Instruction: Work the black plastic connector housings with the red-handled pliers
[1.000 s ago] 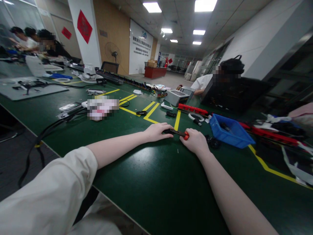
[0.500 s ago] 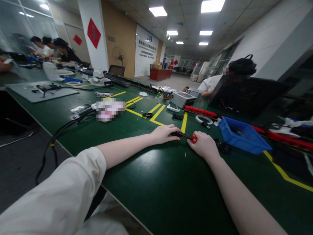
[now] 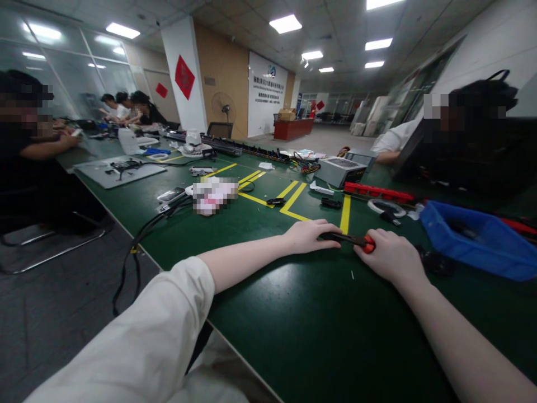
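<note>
Both of my hands rest on the green table (image 3: 293, 324) and share one small tool (image 3: 350, 240), black with an orange-red end. My left hand (image 3: 308, 236) is curled over its black end. My right hand (image 3: 390, 258) is closed round the orange-red end. The tool lies nearly flat, just above the table top, beside a yellow tape line (image 3: 344, 214). What the hidden parts of the tool look like I cannot tell.
A blue bin (image 3: 478, 240) stands to the right, a red strip (image 3: 373, 193) and a grey metal box (image 3: 338, 169) behind. Black cables (image 3: 142, 238) hang off the left edge. People sit at the left (image 3: 25, 145), far left back and right (image 3: 461, 134).
The view has swung to the left, bringing a seated person at the left edge into sight. Both hands keep the same hold on the tool.
</note>
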`<state>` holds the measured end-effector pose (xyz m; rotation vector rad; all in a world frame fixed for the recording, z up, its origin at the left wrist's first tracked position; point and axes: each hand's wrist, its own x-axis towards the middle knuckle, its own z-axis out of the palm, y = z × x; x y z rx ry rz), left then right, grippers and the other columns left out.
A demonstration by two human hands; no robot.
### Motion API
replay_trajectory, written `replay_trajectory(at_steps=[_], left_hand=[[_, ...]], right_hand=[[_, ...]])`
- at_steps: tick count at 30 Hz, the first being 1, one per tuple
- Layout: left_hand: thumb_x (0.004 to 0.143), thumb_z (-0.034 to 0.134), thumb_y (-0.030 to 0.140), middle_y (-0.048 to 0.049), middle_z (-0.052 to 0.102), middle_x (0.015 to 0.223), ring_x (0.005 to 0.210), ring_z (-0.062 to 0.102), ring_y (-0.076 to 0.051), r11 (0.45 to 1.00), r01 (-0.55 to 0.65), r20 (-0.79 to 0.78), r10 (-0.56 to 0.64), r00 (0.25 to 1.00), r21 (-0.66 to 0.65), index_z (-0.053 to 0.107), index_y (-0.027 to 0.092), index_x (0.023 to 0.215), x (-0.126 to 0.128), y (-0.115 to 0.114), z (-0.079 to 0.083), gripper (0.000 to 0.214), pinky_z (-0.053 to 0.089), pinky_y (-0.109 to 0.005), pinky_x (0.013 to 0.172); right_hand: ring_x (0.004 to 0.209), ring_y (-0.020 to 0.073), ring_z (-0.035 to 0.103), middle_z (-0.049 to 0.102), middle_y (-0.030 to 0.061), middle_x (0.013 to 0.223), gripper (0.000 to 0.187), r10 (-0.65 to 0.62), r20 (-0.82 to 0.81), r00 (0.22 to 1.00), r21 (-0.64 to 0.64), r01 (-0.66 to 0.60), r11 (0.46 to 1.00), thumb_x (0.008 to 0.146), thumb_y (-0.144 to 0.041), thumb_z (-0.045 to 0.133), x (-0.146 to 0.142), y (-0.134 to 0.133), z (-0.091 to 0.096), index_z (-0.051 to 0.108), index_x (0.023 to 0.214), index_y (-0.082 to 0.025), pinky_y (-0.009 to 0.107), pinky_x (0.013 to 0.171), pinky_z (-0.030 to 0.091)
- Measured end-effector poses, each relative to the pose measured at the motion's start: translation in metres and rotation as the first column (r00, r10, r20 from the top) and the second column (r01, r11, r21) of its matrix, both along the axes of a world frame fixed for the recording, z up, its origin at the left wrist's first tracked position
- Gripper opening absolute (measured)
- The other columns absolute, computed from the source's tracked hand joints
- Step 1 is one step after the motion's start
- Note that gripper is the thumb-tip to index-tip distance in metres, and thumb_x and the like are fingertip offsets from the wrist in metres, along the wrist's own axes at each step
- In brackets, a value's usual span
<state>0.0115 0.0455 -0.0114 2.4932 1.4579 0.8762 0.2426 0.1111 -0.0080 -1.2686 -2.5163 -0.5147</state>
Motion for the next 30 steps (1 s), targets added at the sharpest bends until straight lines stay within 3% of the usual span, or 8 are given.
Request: replay_trajectory(at_steps=[6,14,24,30], left_hand=[[0.091,0.061,0.049,-0.0033,0.065,0.114,0.102,0.064,-0.019,1.0,-0.005,0.056,0.005,0.998,-0.006,0.063,0.025,0.123,-0.002,0.0,0.003,0.04,0.049,-0.027,0.082],[0.094,0.058,0.045,-0.0033,0.061,0.123,0.106,0.063,-0.019,1.0,0.014,0.012,-0.014,1.0,-0.016,0.058,0.027,0.131,-0.003,0.001,0.002,0.041,0.05,-0.027,0.085],[0.096,0.055,0.045,-0.0017,0.06,0.122,0.101,0.064,-0.018,1.0,0.004,-0.032,-0.003,0.999,0.014,0.056,0.029,0.134,0.0,0.001,0.0,0.041,0.051,-0.026,0.085],[0.097,0.05,0.05,-0.0021,0.063,0.116,0.099,0.065,-0.019,1.0,0.003,-0.036,-0.003,0.999,0.018,0.056,0.028,0.135,0.0,0.002,-0.001,0.044,0.052,-0.029,0.084]], right_hand=[[0.081,0.0274,0.059,0.063,0.0114,0.084,0.024,-0.037,-0.024,0.999,-0.032,0.036,0.999,0.08,-0.046,0.05,-0.002,0.001,0.001,0.047,0.075,-0.023,0.039,0.071,0.042],[0.075,0.0257,0.06,0.063,0.0099,0.08,0.025,-0.07,-0.027,0.997,-0.132,0.066,0.989,0.081,-0.047,0.051,-0.003,0.004,0.001,0.05,0.074,-0.023,0.037,0.065,0.042],[0.074,0.0212,0.056,0.063,0.0096,0.085,0.025,-0.089,-0.011,0.996,-0.141,0.087,0.986,0.082,-0.045,0.053,-0.003,-0.001,0.002,0.049,0.076,-0.022,0.033,0.066,0.038],[0.078,0.0235,0.055,0.063,0.0108,0.085,0.022,-0.105,-0.027,0.994,-0.09,0.102,0.991,0.081,-0.043,0.053,-0.003,-0.007,0.005,0.051,0.078,-0.021,0.035,0.069,0.037]])
